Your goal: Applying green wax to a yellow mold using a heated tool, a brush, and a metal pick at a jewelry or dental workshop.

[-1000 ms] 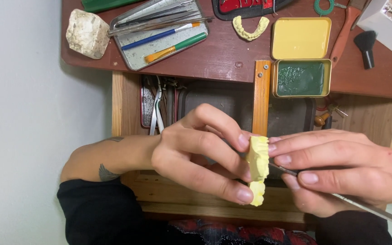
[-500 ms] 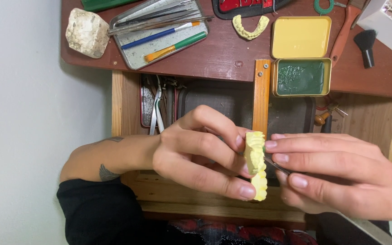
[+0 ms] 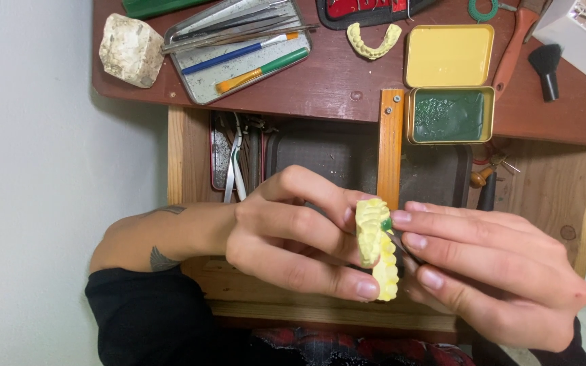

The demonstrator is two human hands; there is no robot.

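Fingers [image 3: 347, 285] of left hand [image 3: 286, 237] curled tight round yellow tooth model [image 3: 376, 247], thumb low, other tips up top. Right hand [image 3: 490, 271] close beside, fingertips pressed on the other side of model, pinching a thin metal tool [image 3: 401, 245] against it. Small green blob [image 3: 386, 224] at the tool tip, touching the yellow teeth. Model held up in the air, over open drawer [image 3: 347, 152], below the red-brown surface [image 3: 334, 85].

Model probably hard like plaster, stiff, not bendy, fairly light. Little teeth likely to chip if dropped or squeezed. Best held by the thick flat sides, not by the bumpy tooth row.

Further out: small yellow tin [image 3: 450, 114] on the surface, full of dark green wax, square with round corners. Yellow lid [image 3: 449, 54] just above it, lying flat, plain. Another yellow tooth arch [image 3: 373, 41] left of the lid, curved like a horseshoe. Long metal tray [image 3: 239, 54] further left, with a blue brush, a green and orange brush and grey tools inside. White rough lump [image 3: 130, 49] at the far left edge. Black brush [image 3: 547, 66] and a white box [image 3: 581, 24] at the right. Red and black case [image 3: 364, 10] at the top, cut off by the frame. No readable labels or signs.
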